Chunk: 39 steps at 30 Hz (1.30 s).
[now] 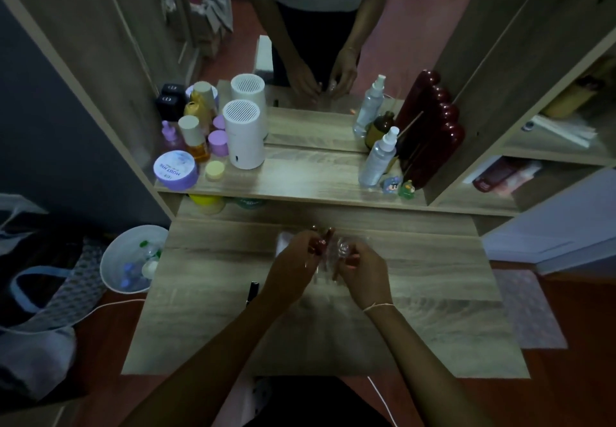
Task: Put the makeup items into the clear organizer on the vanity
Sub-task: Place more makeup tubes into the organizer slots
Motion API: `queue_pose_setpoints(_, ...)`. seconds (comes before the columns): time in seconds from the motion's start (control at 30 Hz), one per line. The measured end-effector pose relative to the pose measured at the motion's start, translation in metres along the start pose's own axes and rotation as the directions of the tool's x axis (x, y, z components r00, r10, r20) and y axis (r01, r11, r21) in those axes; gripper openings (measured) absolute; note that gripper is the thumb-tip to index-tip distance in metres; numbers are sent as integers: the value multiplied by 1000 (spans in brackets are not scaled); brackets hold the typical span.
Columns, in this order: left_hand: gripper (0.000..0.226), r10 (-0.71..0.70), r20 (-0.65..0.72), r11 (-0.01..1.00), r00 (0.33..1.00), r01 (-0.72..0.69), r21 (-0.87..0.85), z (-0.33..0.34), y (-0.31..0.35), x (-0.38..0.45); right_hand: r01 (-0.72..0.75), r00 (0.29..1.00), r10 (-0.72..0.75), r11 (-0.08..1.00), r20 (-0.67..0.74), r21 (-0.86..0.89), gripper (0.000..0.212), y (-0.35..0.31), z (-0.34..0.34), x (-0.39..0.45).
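Both forearms reach in from the bottom edge and meet over the middle of the vanity top (433, 293), where the clear organizer (328, 261) sits, barely distinguishable from the wood because it is transparent and blurred. The left hand (293, 260) is curled at the organizer's left side with its fingers bent around something small and dark red, possibly a lipstick or a nail polish, though it could equally be painted nails; the blur makes it impossible to say which. The right hand (363, 268) is closed loosely against the organizer's right side, fingertips pressed to a rounded clear part, and whether it grips an item or only steadies the box cannot be told. Judging by this, the step in hand is loading or seating a small item in the organizer, with the box held still. The next move probably calls for lowering that item upright into a compartment, then reaching for the dark pen-like stick (252, 293) lying just left of the left forearm, seemingly a liner or mascara. Further out, the raised shelf (300, 186) carries jars and bottles on the left, a white cylinder (242, 138), and a spray bottle (380, 156) on the right. The organizer's compartments and contents are hidden behind the hands, and dim light dulls everything.
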<state>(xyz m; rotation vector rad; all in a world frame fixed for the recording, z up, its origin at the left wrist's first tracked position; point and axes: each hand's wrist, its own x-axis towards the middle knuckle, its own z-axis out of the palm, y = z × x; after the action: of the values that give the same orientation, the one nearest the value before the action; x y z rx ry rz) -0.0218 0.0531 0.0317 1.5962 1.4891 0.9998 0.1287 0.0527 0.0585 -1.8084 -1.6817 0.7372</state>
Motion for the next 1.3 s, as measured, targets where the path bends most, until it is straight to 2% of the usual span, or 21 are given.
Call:
queue_pose_setpoints(0.13, 15, 66, -69, 993, 995, -59, 98, 1, -3, 16, 60, 995, -56, 997, -81, 47, 29, 4, -8, 24)
queue_pose_setpoints(0.3, 25, -5, -103, 997, 995, 13, 81, 5, -14, 19, 84, 993, -80, 995, -84, 47, 27, 13, -10, 47)
queue_pose_setpoints(0.7, 23, -149, -120, 979, 982, 163, 122, 21, -31, 18, 122, 990, -123, 992, 66, 8, 27, 25, 4, 69)
queue_pose_setpoints(0.9, 15, -129, -108, 972, 986, 147, 184, 26, -32, 16, 117, 983, -111, 993, 145, -31, 27, 35, 10, 74)
queue_pose_setpoints(1.1, 18, -80, -120, 962, 990, 108, 252, 29, -31, 15, 160, 975, -145, 984, 166, -80, 26, 41, 15, 79)
queue_pose_setpoints(1.3, 20, -102, -117, 964, 988, 128, 233, 31, -35, 13, 180, 970, -160, 979, 181, -96, 23, 43, 15, 83)
